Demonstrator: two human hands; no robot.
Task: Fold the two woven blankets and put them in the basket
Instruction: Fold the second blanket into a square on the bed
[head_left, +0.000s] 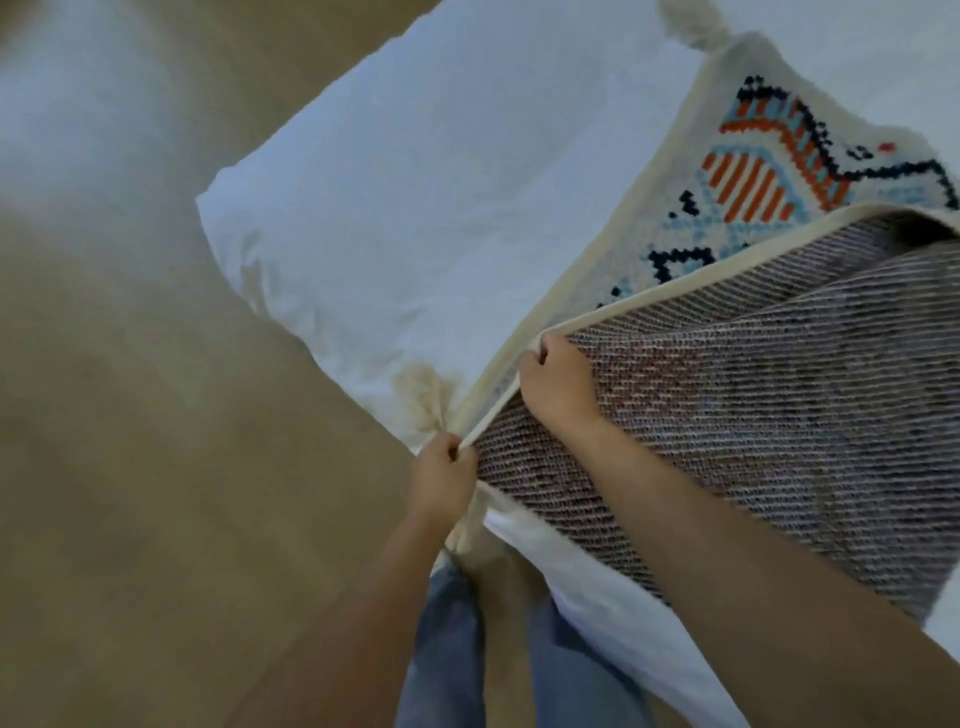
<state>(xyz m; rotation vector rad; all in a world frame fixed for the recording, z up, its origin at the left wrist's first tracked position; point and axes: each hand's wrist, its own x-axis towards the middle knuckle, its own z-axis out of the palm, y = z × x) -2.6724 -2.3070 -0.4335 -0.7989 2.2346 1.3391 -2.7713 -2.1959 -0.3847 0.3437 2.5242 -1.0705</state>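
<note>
Cream binding edges the woven blanket (753, 171), which lies on a white bed (415, 182). Its near part is turned over, so a brownish ribbed underside faces up. The left hand (441, 478) grips the corner of this turned-over flap, its fingers (452, 449) curled tight round the binding. The right hand (558, 387) grasps the same bound edge just beyond and to the right of the left fingers, knuckles up and fingers tucked under the flap's rim. Beyond the right fingers the blanket's patterned face shows in orange, pale blue and dark navy on cream. A cream tassel (428, 402) lies on the sheet just beyond the left fingers. A far tassel (685, 26) sits at the blanket's far corner, well beyond both hands. Tan floor (130, 467) spreads to the left of the left fingers. Blue jeans (447, 649) show below them, nearer the person.
</note>
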